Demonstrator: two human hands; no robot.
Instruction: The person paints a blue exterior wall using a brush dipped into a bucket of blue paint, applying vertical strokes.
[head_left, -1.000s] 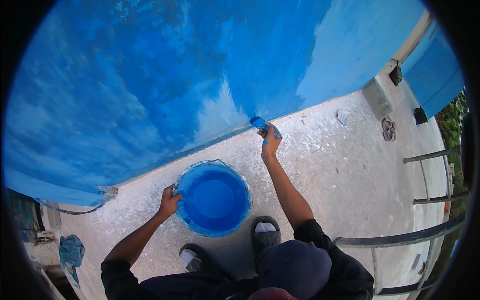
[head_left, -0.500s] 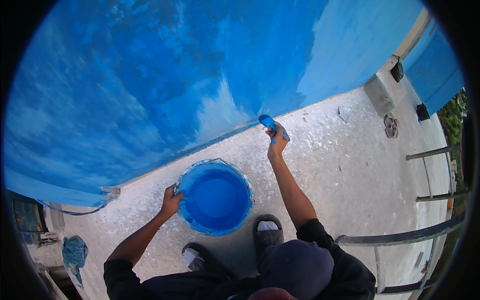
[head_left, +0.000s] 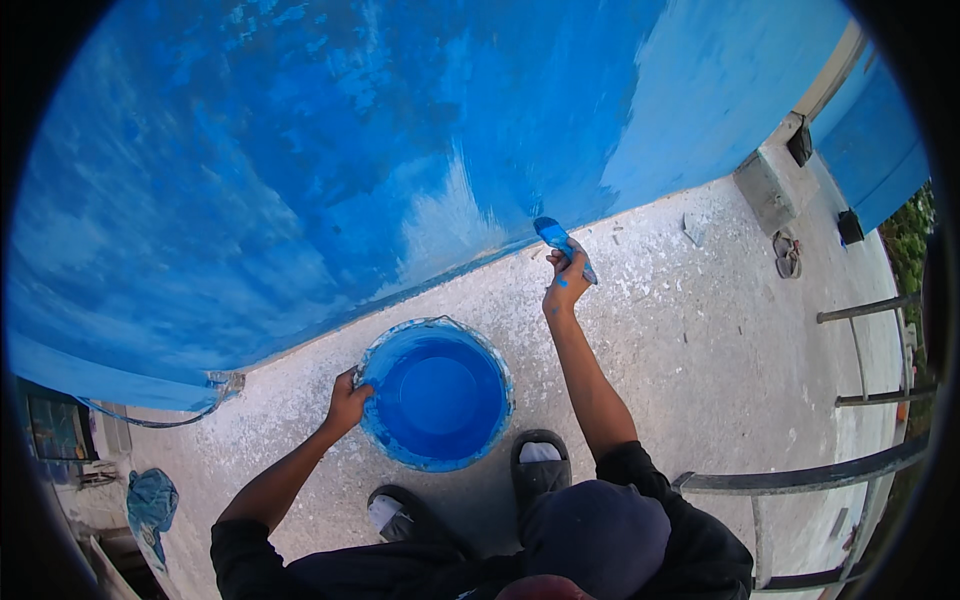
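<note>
My left hand (head_left: 349, 400) grips the left rim of a round bucket (head_left: 507, 385), its thumb over the edge. Inside the bucket lies blue paint (head_left: 438, 392), and paint smears coat its walls. In my right hand (head_left: 567, 285), flecked with blue, is a paintbrush (head_left: 552, 233). The brush's dark blue bristles point up and left, at the foot of the wall (head_left: 420, 110); whether they touch it I cannot tell. Deep blue covers much of the wall in uneven strokes. A paler patch (head_left: 450, 225) shows left of the brush, and lighter blue lies to the right.
My sandalled feet (head_left: 540, 465) stand just behind the bucket on a pale, paint-speckled floor (head_left: 690, 340). Dark metal railings (head_left: 800, 480) run along the right. A concrete block (head_left: 765, 190) and a pair of sandals (head_left: 786, 256) are at the far right. A blue cloth (head_left: 152, 508) lies at left.
My right hand and the brush have shifted slightly right and up along the wall's foot. The left hand stays on the bucket rim. The whole view has moved a little.
</note>
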